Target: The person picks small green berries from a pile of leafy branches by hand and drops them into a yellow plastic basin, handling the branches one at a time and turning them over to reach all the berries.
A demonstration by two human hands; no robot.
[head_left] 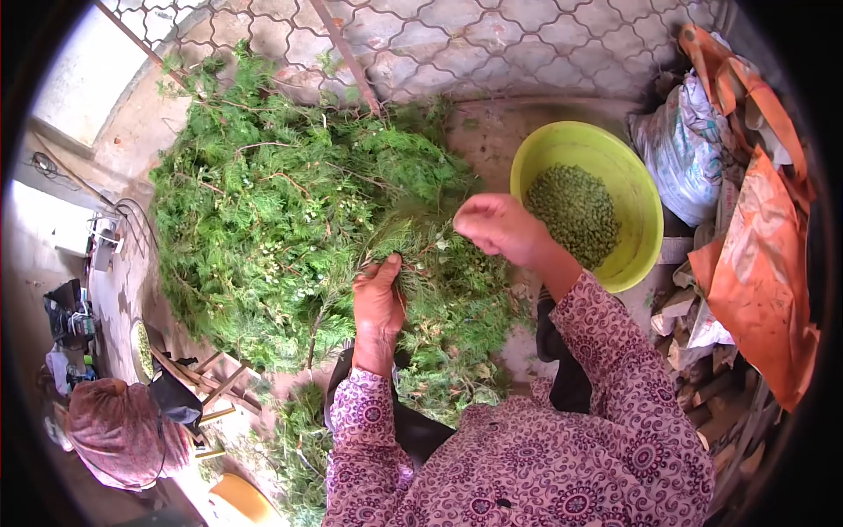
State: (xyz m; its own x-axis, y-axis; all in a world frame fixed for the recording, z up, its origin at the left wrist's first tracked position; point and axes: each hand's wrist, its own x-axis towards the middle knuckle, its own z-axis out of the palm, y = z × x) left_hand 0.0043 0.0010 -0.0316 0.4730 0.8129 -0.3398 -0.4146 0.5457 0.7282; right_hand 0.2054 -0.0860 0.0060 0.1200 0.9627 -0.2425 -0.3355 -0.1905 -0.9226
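Fingers of the left hand (379, 299) clamp a sprig (413, 241) steady above the branch pile (263, 220), while the right hand (500, 227) pinches closed at its tip, beside the bowl (645, 211) of picked green bits (575, 211).

Place: an outdoor yard or courtyard where plants are sorted.
Ground: bare concrete floor (518, 132) beyond the hands.
Boundary: patterned wall (492, 39) beyond the hands.
Work material: big heap of green cuttings (263, 202) under the left hand (378, 303).
Clutter: sacks (680, 145) and scrap wood (720, 395) beside the right hand (500, 224).
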